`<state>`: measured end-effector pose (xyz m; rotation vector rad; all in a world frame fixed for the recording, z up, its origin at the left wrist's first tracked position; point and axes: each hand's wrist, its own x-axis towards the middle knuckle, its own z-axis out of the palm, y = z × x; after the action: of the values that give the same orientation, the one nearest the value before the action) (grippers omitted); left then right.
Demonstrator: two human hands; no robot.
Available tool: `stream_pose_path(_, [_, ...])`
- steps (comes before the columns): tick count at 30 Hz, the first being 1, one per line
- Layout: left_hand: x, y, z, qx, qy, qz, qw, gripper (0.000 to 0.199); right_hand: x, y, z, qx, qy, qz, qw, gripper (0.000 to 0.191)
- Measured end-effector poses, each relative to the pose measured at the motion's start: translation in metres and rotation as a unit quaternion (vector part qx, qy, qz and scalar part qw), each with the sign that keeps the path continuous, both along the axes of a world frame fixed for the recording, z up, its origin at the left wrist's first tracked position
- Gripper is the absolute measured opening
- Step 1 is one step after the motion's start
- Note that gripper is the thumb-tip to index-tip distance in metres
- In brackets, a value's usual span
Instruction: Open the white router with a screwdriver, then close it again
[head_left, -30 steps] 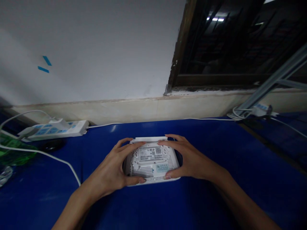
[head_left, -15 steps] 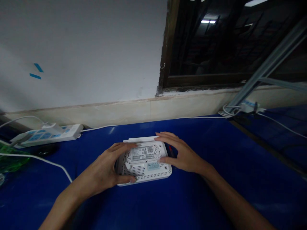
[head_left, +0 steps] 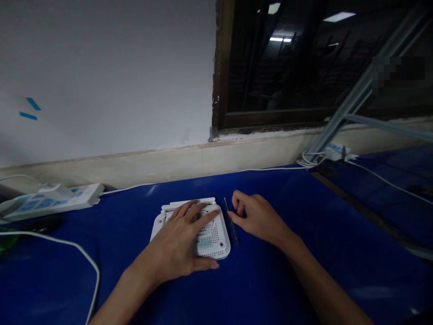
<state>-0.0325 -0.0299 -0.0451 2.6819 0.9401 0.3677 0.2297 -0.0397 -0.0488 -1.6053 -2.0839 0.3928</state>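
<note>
A white Wi-Fi router (head_left: 221,232) lies underside up on the blue table, showing vent holes and a pale label. Its antenna (head_left: 206,200) is folded along the far edge. Across the router spreads my left hand (head_left: 181,237), fingers over its underside and thumb against the near edge, covering much of the label area. Just right of the router lies a small screwdriver (head_left: 234,230) with a thin metal shaft and a see-through handle. My right hand (head_left: 259,216) is beside it, fingers bent and apart from the thumb, whose tip is at the screwdriver's red collar.
A white power strip (head_left: 54,203) with a plugged-in adapter sits at the left, by the wall. A white cable (head_left: 88,257) curves over the table's left side. Another socket block (head_left: 338,153) and a metal frame bar (head_left: 334,128) stand at the back right.
My right hand has let go of the router and moved to the screwdriver. My left hand has shifted from the router's left end to across its middle. The view has turned slightly right.
</note>
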Motion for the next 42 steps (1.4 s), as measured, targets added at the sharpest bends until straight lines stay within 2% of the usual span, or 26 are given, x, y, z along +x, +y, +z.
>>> stream_pose_path(5, [-0.004,0.003,-0.009,0.013,-0.004,0.018,1.000,0.110,-0.010,-0.007,0.002,-0.026,-0.029,0.015,0.999,0.021])
stream_pose_path(10, [-0.012,0.006,-0.011,0.041,-0.042,0.016,0.998,0.108,-0.015,-0.011,0.000,-0.059,0.003,0.050,0.997,0.020])
stream_pose_path(12, [-0.016,0.003,-0.010,0.056,-0.057,0.023,0.997,0.095,-0.016,-0.011,0.000,-0.060,0.023,0.058,0.996,0.023])
stream_pose_path(16, [-0.022,-0.007,-0.006,0.067,-0.118,0.060,0.989,0.044,-0.016,-0.009,0.001,-0.030,0.083,0.043,0.995,0.024])
stream_pose_path(19, [-0.021,-0.012,-0.004,0.052,-0.190,0.088,0.977,0.025,-0.020,-0.011,0.004,0.021,0.146,0.060,0.987,0.016])
stream_pose_path(22, [-0.017,-0.014,-0.001,0.016,-0.262,0.105,0.959,0.021,-0.028,-0.016,0.007,0.083,0.183,0.107,0.974,0.012])
stream_pose_path(25, [-0.011,-0.018,0.002,-0.057,-0.316,0.117,0.940,0.019,-0.038,-0.022,0.008,0.130,0.177,0.141,0.965,0.014])
stream_pose_path(30, [-0.004,-0.021,0.005,-0.185,-0.414,0.147,0.879,0.010,-0.045,-0.027,0.007,0.140,0.165,0.159,0.963,0.014])
stream_pose_path(32, [-0.007,-0.019,0.005,-0.202,-0.459,0.178,0.846,0.011,-0.044,-0.025,0.007,0.128,0.159,0.155,0.967,0.013])
stream_pose_path(35, [-0.016,-0.012,0.007,-0.173,-0.520,0.215,0.809,0.012,-0.038,-0.021,0.006,0.123,0.162,0.120,0.972,0.013])
stream_pose_path(37, [-0.023,-0.010,0.008,-0.118,-0.510,0.224,0.822,0.012,-0.032,-0.017,0.006,0.121,0.175,0.089,0.973,0.016])
stream_pose_path(39, [-0.029,-0.009,0.008,-0.038,-0.439,0.212,0.873,0.016,-0.027,-0.013,0.006,0.103,0.196,0.072,0.973,0.018])
stream_pose_path(41, [-0.030,-0.009,0.005,0.042,-0.346,0.165,0.923,0.024,-0.022,-0.010,0.007,0.075,0.225,0.068,0.969,0.017])
stream_pose_path(42, [-0.030,-0.010,0.004,0.070,-0.310,0.137,0.938,0.028,-0.021,-0.009,0.008,0.063,0.241,0.070,0.966,0.016])
